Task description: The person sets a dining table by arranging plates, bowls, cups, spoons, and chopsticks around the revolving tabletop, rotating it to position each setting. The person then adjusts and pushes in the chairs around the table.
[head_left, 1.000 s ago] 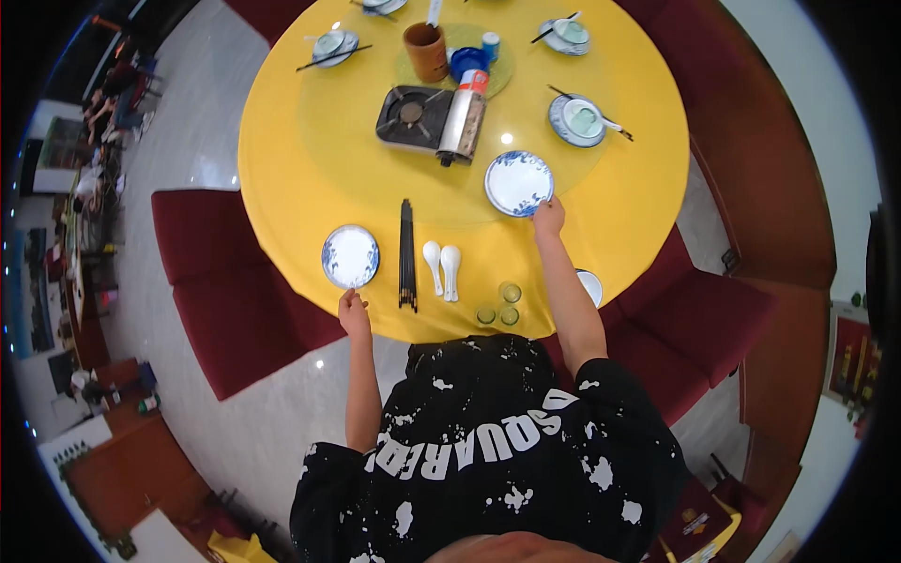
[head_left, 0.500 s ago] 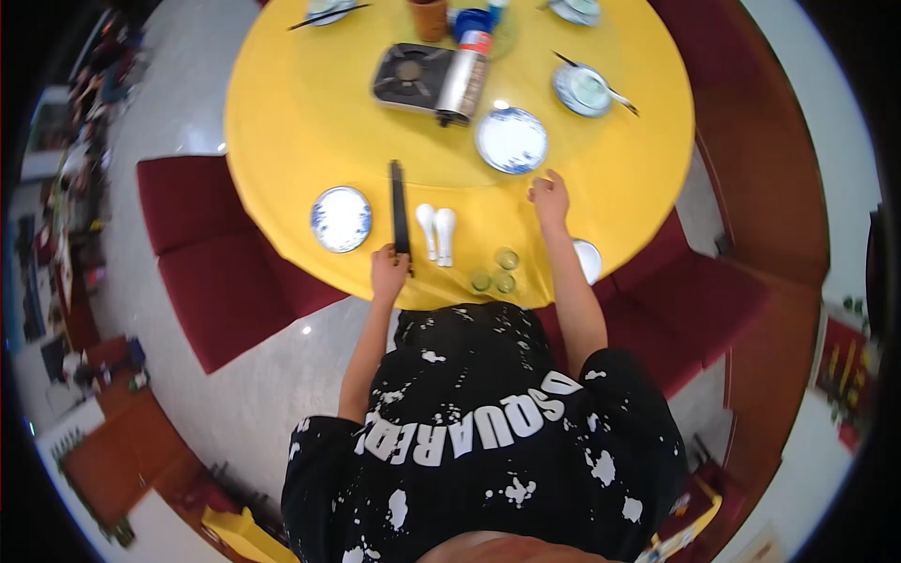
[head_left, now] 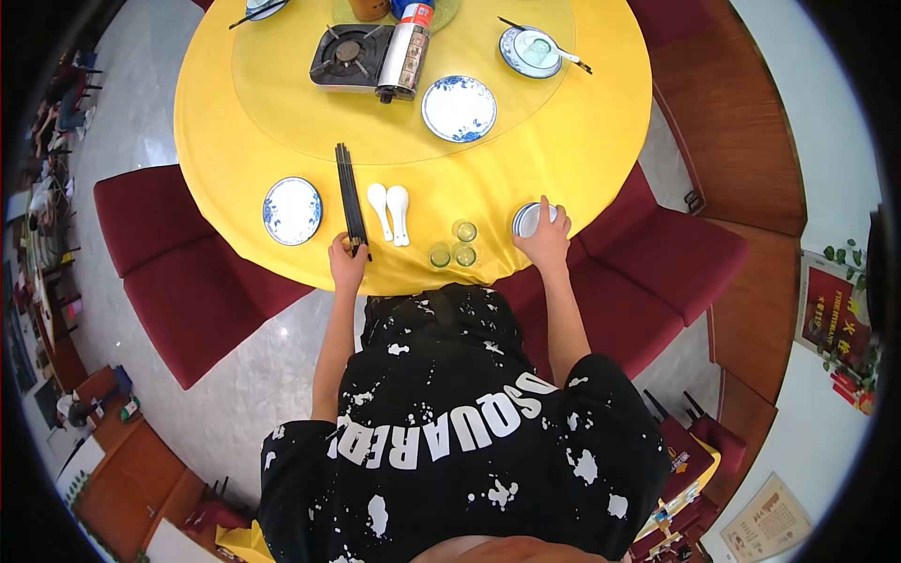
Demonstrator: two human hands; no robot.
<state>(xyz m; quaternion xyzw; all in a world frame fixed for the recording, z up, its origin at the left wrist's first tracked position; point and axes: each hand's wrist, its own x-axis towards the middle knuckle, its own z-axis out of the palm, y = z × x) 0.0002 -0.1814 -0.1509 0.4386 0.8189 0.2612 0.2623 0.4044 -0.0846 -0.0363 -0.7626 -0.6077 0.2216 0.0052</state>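
Where hands [head_left: 348, 265] — slim chopsticks [head_left: 349, 192], round bowls [head_left: 529, 221]

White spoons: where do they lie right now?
In the head view, the white spoons lie on the yellow table, near side, just right of the black chopsticks.

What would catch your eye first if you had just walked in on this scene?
Probably the bright yellow cloth over the round table, with a portable stove near its far side. Nearer the person, the left hand is at a bundle of black chopsticks, and the right hand is at a blue-rimmed bowl.
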